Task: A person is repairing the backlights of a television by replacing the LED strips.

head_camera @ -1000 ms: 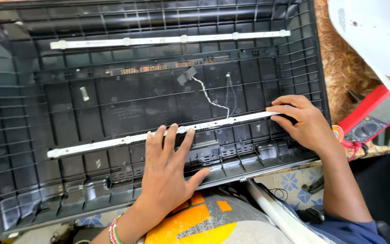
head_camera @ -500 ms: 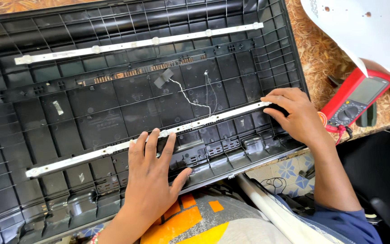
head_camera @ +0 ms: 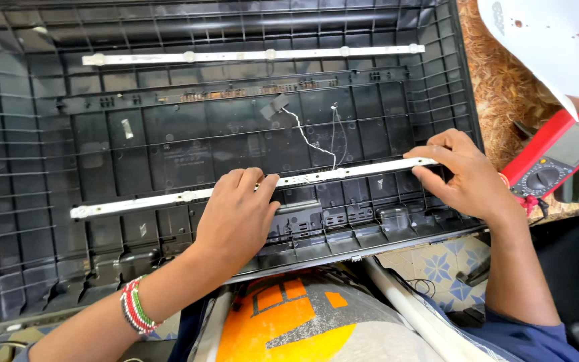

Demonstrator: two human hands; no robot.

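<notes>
Nearest the camera, the left hand (head_camera: 236, 218) is lying flat on the lower light strip (head_camera: 169, 198), its grip released and its fingertips pressing down near the strip's middle. The right hand (head_camera: 467, 177) is pinching that strip's right end between thumb and fingers. The strip is running slantwise across the lower part of the black ribbed plastic back panel (head_camera: 48, 134). Thin wires (head_camera: 313, 137) are trailing up from it. Farther off, a second strip (head_camera: 249, 55) is lying near the top edge. A red meter (head_camera: 557, 161) is resting on the worktop (head_camera: 504, 87) to the right.
</notes>
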